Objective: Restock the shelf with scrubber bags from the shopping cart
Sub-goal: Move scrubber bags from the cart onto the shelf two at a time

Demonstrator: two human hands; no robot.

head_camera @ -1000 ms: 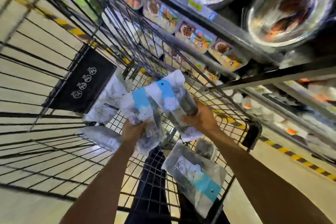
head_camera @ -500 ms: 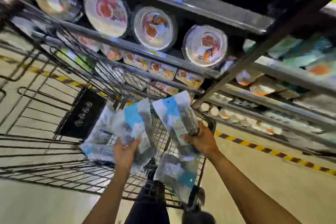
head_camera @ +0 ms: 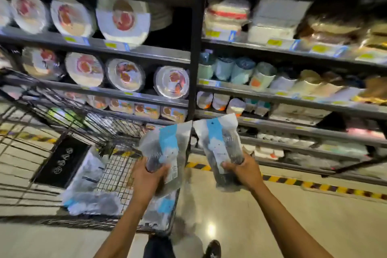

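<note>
Your left hand (head_camera: 149, 177) grips one scrubber bag (head_camera: 165, 148) upright over the shopping cart (head_camera: 116, 174). Your right hand (head_camera: 245, 170) grips a second bag (head_camera: 222, 142) just right of the cart, facing the shelf (head_camera: 282, 101). The cart holds several spare bags (head_camera: 83, 178) lying flat.

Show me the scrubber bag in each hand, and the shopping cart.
left-hand scrubber bag (head_camera: 165, 151): head view, on the label at its middle.
right-hand scrubber bag (head_camera: 219, 146): head view, on its white label.
shopping cart (head_camera: 117, 172): head view, on its bare wire floor.
</note>
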